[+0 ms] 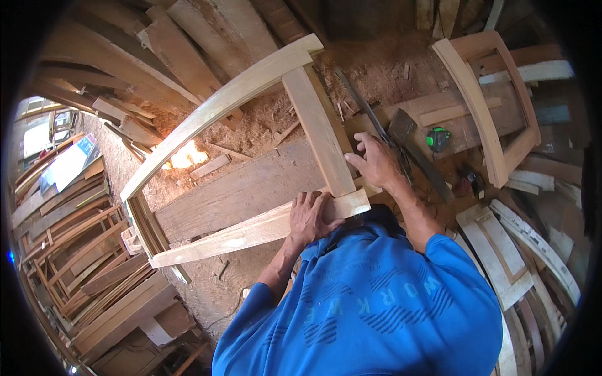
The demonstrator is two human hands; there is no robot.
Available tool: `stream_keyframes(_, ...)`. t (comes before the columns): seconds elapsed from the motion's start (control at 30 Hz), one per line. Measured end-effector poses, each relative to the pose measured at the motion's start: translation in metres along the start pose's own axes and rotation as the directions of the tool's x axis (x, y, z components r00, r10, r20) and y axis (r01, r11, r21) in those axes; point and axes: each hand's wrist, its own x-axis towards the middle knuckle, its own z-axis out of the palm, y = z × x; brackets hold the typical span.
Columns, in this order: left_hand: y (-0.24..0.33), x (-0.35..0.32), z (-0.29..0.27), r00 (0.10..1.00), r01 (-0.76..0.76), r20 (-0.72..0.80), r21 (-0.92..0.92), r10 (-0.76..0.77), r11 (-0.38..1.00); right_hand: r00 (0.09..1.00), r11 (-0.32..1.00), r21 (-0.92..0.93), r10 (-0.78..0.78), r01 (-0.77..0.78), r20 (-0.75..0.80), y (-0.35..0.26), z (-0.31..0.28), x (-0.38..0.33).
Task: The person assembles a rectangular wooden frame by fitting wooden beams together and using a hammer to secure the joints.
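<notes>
Pale wooden frame (pixel 251 156) on workbench (pixel 251 188), left hand (pixel 308 217) flat, open on its rail, right hand (pixel 375 161) curled gripping the upright.

we are in a woodworking shop. sawdust and shavings (pixel 263 119) cover the ground and the plank workbench (pixel 251 188). rough boards (pixel 188 50) lean in piles along the top, and finished and half-made wooden frames (pixel 81 250) stack up at the left. another assembled frame (pixel 495 106) lies at the right, near a green tape measure (pixel 438 138). a pale, freshly cut frame (pixel 251 156) sits across the bench in front of us.
</notes>
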Motion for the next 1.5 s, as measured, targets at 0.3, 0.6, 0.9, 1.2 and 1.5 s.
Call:
stream_keyframes(0.3,-0.058,0.041,-0.028,0.995,0.097,0.02,-0.233,-0.095,0.968,0.975,0.949,-0.314,-0.071,0.001,-0.21,-0.038,0.071,0.063)
stream_keyframes(0.6,-0.199,0.23,-0.135,0.923,0.169,-0.384,0.36,-0.019,0.918,0.978,0.968,-0.216,0.086,-0.127,-0.192,-0.065,0.07,0.06)
stream_keyframes(0.9,-0.232,0.263,-0.133,0.983,0.106,-0.171,0.236,-0.066,0.966,0.932,0.925,-0.356,-0.003,-0.135,-0.362,-0.038,0.102,0.068)
stream_keyframes(1.2,-0.222,0.249,-0.099,0.874,0.235,-0.478,0.255,-0.089,0.938,0.941,0.841,-0.518,-0.034,-0.154,-0.335,-0.093,0.084,0.057)
stream_keyframes(1.5,-0.195,0.222,-0.113,0.928,0.15,-0.367,0.217,-0.062,0.964,0.933,0.841,-0.503,0.007,-0.2,-0.359,-0.074,0.088,0.06)
